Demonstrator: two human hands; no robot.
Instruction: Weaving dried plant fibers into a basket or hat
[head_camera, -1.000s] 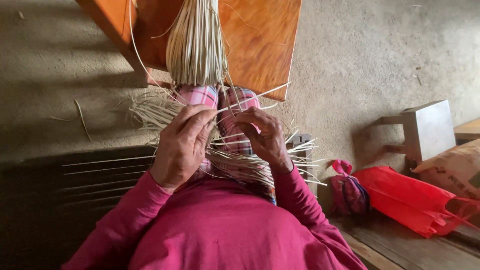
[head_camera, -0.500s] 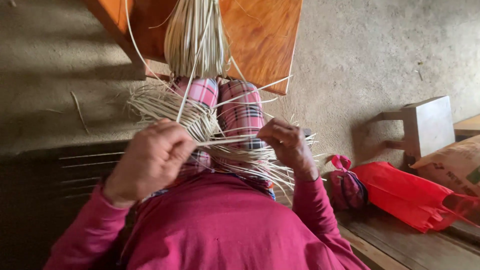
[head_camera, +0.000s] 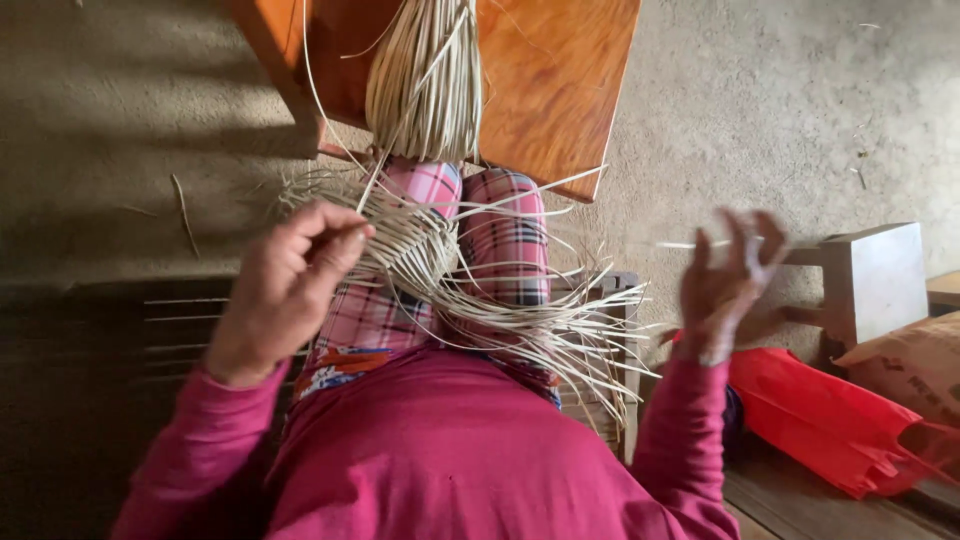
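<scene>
**Left hand pinches a strand, right hand lifted clear of the weave**

Starting at the left: bare grey concrete floor (head_camera: 120, 110), with a few loose pale reed strips (head_camera: 190, 305) lying flat on the dark stretch beside my knee. Next, my left hand (head_camera: 285, 290), pink sleeve pushed to the wrist. Its fingers (head_camera: 335, 250) are curled in tight, thumb against forefinger, pinching one thin pale reed strand (head_camera: 372, 185) that rises up and away towards the bundle above. The hand sits right at the left edge of the half-woven mat of pale flat reed strips (head_camera: 420, 250), which lies across my lap on my pink and white checked trousers (head_camera: 510, 225).

Centre now: the woven patch is tight near my left hand, then fans out into loose unwoven ends (head_camera: 560, 340) spreading to the right over my thigh. Above it a thick bundle of pale reed stalks (head_camera: 425, 85) hangs against the glossy orange-brown wooden tabletop (head_camera: 555, 85).

On to the right: my right hand (head_camera: 725, 290) is up in the air, well apart from the weave, blurred. Its fingers (head_camera: 745, 245) are spread and loosely open; a thin pale sliver shows near the fingertips, but I cannot tell whether they grip it. Behind stands a small grey wooden stool (head_camera: 875, 280), below it a crumpled red plastic bag (head_camera: 830, 420), and at the far edge a brown paper sack (head_camera: 915, 365).
</scene>
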